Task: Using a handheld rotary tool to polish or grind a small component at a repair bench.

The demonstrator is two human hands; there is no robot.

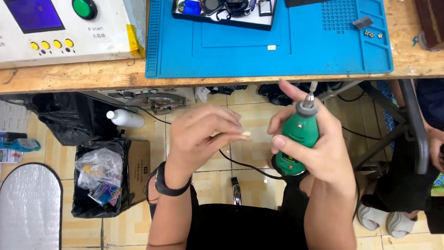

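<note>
The right hand point(319, 148) is wrapped closed around a green, barrel-shaped corded rotary tool point(298, 139), its grey collar and thin metal bit pointing up and away from the body, toward the table edge. The index finger reaches forward past the collar, and a black cord trails from the tool's base down across the lap. The left hand point(201, 134) is pinched shut, thumb against fingertips, on a small pale, cream-coloured piece point(245, 134) whose end pokes out toward the tool. Both hands are held low in front of the body, below the edge of the wooden table point(69, 76), over the tiled floor rather than over the blue silicone work mat point(323, 55) lying on it.

The piece and the bit are near but apart, so the step in hand looks like the line-up just short of contact: tool gripped, workpiece presented. Whether the bit is spinning cannot be told. The next move, by my judgement, calls for a firm pinch, fingertips kept clear of the bit, and a light, steady meeting of the piece's exposed end with the tip.
</note>
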